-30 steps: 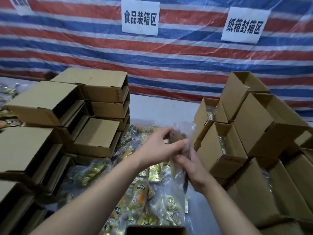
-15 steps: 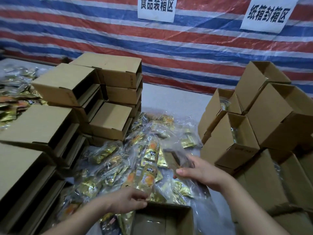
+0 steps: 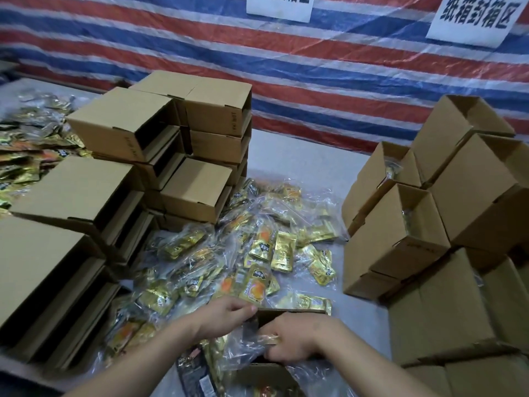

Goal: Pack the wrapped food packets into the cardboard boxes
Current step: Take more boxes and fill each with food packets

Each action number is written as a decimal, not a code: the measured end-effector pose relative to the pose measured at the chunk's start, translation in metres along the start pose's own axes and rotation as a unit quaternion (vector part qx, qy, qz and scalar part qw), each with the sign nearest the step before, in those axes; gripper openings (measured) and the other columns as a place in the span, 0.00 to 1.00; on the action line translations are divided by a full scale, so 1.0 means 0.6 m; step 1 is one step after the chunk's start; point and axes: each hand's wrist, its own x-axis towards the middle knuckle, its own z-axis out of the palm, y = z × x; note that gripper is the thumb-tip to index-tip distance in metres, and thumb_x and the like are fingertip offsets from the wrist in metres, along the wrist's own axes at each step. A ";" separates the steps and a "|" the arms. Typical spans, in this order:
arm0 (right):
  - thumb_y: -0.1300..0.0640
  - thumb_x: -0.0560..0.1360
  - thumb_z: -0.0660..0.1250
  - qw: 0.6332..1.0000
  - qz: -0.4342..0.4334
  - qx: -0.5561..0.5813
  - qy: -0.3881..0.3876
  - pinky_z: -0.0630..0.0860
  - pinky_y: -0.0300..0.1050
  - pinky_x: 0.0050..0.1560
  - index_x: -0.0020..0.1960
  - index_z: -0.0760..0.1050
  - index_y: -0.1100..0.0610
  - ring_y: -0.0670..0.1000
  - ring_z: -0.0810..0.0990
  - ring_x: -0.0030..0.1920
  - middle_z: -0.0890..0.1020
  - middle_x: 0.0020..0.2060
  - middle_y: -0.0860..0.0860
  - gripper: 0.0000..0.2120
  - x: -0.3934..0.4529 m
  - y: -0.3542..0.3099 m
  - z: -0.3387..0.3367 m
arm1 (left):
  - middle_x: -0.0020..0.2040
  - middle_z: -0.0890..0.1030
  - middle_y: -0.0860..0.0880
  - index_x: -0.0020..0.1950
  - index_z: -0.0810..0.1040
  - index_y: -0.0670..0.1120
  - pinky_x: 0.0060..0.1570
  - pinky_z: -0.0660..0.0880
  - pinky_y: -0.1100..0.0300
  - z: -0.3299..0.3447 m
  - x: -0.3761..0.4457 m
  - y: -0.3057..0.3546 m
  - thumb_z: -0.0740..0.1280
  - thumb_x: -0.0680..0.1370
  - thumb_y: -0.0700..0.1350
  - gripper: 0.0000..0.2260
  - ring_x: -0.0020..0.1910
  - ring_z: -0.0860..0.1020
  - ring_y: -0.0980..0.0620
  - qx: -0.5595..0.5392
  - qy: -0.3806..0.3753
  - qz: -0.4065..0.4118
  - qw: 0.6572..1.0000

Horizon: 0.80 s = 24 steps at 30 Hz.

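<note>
Left hand (image 3: 226, 316) fingers curled, knuckles up; right hand (image 3: 294, 338) curled, pinching; forearms converging

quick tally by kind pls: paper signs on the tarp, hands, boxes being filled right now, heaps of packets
paper signs: 2, left and right
hands: 2, left hand on the open box rim, right hand gripping a clear bag
open box at the hands: 1
packet heaps: 2, centre and far left
total: 7

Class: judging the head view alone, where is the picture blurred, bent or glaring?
Head view: right hand smeared by motion; clear plastic bags of gold packets glint; striped tarpaulin lines bow from the wide lens; brown cardboard boxes stay sharp.
</note>
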 end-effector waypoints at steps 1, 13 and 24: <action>0.43 0.76 0.60 1.000 0.014 -0.018 -0.003 0.73 0.48 0.49 0.53 0.73 0.43 0.54 0.78 0.49 0.81 0.52 0.50 0.09 0.007 -0.002 0.004 | 0.40 0.75 0.49 0.49 0.80 0.40 0.40 0.67 0.60 0.003 0.003 0.001 0.58 0.84 0.57 0.21 0.37 0.71 0.55 0.000 -0.003 0.004 1.000; 0.52 0.82 0.63 0.981 0.044 -0.189 -0.007 0.67 0.58 0.68 0.80 0.54 0.59 0.66 0.69 0.70 0.67 0.72 0.65 0.31 0.114 0.005 0.110 | 0.54 0.84 0.51 0.60 0.83 0.51 0.58 0.75 0.55 0.023 0.006 -0.023 0.60 0.83 0.58 0.16 0.54 0.81 0.51 -0.008 -0.006 0.014 1.000; 0.39 0.81 0.57 0.993 0.072 0.089 0.006 0.71 0.47 0.52 0.58 0.78 0.50 0.52 0.77 0.53 0.80 0.59 0.52 0.19 0.027 0.051 0.067 | 0.52 0.83 0.40 0.59 0.82 0.53 0.52 0.76 0.48 0.013 0.001 -0.043 0.59 0.82 0.60 0.17 0.43 0.78 0.50 -0.026 -0.014 0.029 0.999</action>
